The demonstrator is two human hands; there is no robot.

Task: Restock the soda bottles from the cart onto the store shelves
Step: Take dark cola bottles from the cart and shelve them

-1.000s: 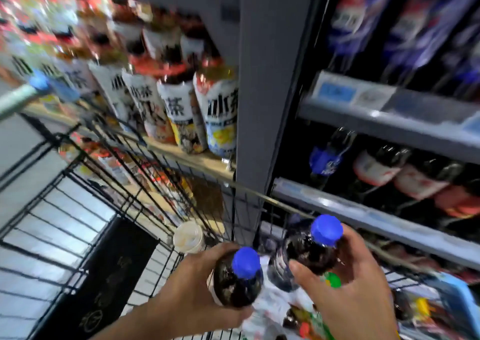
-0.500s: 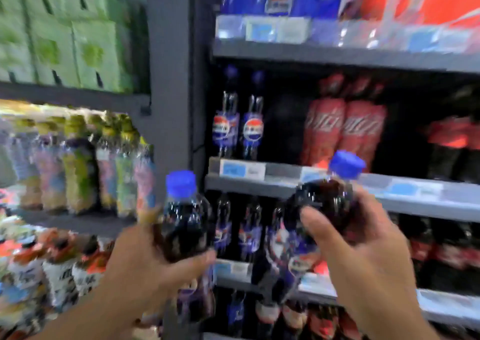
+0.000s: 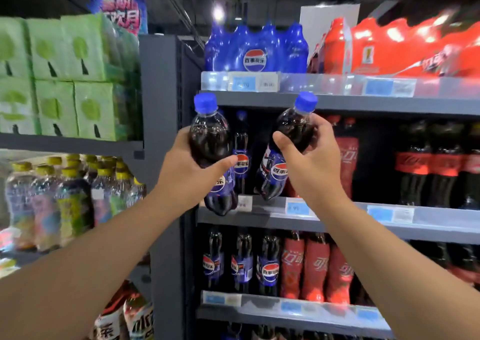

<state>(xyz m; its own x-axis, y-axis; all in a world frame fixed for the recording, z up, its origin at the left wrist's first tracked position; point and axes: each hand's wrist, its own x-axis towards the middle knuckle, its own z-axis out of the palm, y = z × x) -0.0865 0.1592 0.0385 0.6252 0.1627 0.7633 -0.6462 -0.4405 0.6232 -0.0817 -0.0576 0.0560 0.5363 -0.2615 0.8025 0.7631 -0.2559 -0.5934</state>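
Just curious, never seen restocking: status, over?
Left grip holds left bottle; right grip holds right bottle. Both before the middle shelf, not yet set down. Shelved bottle stands behind.

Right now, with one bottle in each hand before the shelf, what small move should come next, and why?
Probably straighten the tilted bottle in the right hand and push it onto the middle shelf, beside the lone blue-label bottle standing there. The left hand grips a second bottle at that height, and the space before the red bottles looks unfilled.
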